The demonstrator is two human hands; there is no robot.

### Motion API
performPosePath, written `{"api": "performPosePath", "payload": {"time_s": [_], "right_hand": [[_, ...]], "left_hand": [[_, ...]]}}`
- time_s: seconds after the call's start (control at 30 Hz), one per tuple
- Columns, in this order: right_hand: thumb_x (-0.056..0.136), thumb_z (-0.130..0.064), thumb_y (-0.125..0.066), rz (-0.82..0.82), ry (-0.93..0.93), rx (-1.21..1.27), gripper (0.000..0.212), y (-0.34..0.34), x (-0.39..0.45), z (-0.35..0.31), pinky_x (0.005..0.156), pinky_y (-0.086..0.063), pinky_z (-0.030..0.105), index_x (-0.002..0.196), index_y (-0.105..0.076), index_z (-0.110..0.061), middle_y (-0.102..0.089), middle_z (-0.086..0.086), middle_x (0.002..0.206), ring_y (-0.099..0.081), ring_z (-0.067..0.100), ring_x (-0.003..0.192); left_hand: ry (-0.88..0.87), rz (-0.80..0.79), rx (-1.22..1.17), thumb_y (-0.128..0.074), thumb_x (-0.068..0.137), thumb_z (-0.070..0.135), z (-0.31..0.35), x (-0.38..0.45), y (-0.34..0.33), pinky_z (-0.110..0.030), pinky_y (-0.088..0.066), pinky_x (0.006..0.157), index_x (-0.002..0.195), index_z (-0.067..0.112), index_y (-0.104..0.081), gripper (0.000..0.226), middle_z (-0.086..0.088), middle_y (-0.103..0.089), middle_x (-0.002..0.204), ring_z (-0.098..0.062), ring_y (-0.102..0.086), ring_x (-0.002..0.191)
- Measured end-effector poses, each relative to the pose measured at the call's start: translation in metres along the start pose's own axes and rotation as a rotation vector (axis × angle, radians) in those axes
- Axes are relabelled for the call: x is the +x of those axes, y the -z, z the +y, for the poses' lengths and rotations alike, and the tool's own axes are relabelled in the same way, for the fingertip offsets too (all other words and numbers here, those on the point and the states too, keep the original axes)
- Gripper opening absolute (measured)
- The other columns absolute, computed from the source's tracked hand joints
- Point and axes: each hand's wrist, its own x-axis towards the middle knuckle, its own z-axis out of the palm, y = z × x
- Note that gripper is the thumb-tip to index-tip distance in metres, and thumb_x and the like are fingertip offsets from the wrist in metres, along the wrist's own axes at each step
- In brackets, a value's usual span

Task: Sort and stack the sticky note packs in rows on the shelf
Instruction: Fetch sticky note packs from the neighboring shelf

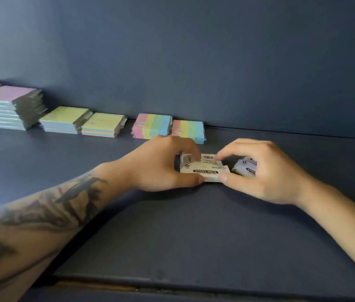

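Now both hands are working mid-frame: the left hand [161,164] and right hand [259,171] are pinching the beige pack [205,168] lying on the shelf [172,236]. The right palm is crowding the pale blue pack [245,167] just beside it, so any sideways slide risks knocking that one askew.

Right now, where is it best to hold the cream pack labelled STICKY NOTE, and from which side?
Probably by its two short ends, from above: the cream pack lies flat on the shelf, and the left hand and right hand already pinch it there.
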Motion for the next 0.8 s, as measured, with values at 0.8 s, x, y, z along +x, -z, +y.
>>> {"api": "performPosePath", "payload": {"time_s": [0.8], "right_hand": [[0.068,-0.061,-0.083,0.118,0.021,0.041,0.060,-0.005,0.000,-0.010,0.100,-0.038,0.017,0.115,-0.054,-0.037,-0.053,-0.025,0.131,-0.048,0.008,0.127]], "left_hand": [[0.187,0.118,-0.750,-0.063,0.096,0.052,0.014,0.007,-0.004,-0.057,-0.047,0.108,0.110,-0.004,-0.072,0.059,-0.020,-0.075,0.112,-0.039,-0.069,0.109]]}}
